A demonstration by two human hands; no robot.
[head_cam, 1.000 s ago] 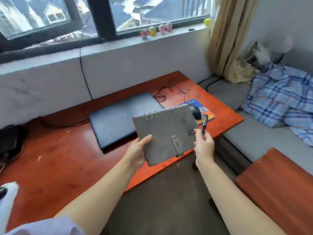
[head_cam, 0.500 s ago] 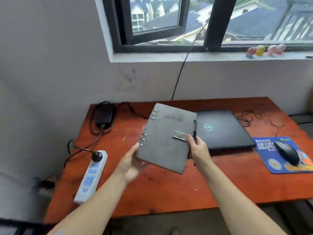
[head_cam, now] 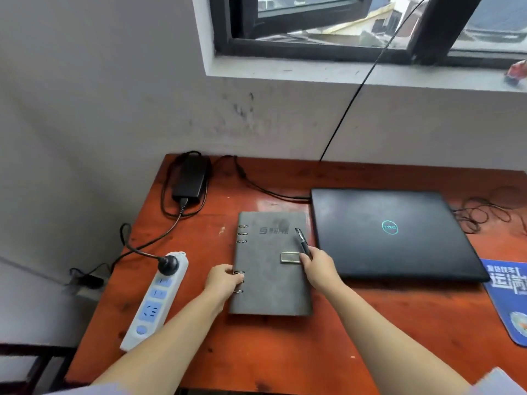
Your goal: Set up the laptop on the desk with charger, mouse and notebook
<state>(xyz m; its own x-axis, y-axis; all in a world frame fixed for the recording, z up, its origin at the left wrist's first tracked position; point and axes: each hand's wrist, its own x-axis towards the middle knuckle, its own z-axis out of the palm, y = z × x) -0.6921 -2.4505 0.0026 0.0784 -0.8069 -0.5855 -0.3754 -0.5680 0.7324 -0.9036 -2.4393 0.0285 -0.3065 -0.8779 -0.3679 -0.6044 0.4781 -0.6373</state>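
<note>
**Grey notebook down, laptop lid shut**

Grey notebook (head_cam: 271, 266) lies flat on the tabletop (head_cam: 285, 352), at 9 o'clock of the 1 closed laptop (head_cam: 390, 235). Left hand (head_cam: 224, 282) fingers curl on its ring edge; right hand (head_cam: 320, 266) pinches 1 pen (head_cam: 302, 242). 1 charger (head_cam: 189, 179) looks cabled in. Mouse unseen; opening the laptop seems left.

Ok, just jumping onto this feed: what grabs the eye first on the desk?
The grey ring-bound notebook lies flat mid-desk, the left hand at its rings and the right hand at its clasp edge with a black pen in its grip. Just right of it sits the closed black laptop; at the left edge lies a white power strip.
</note>
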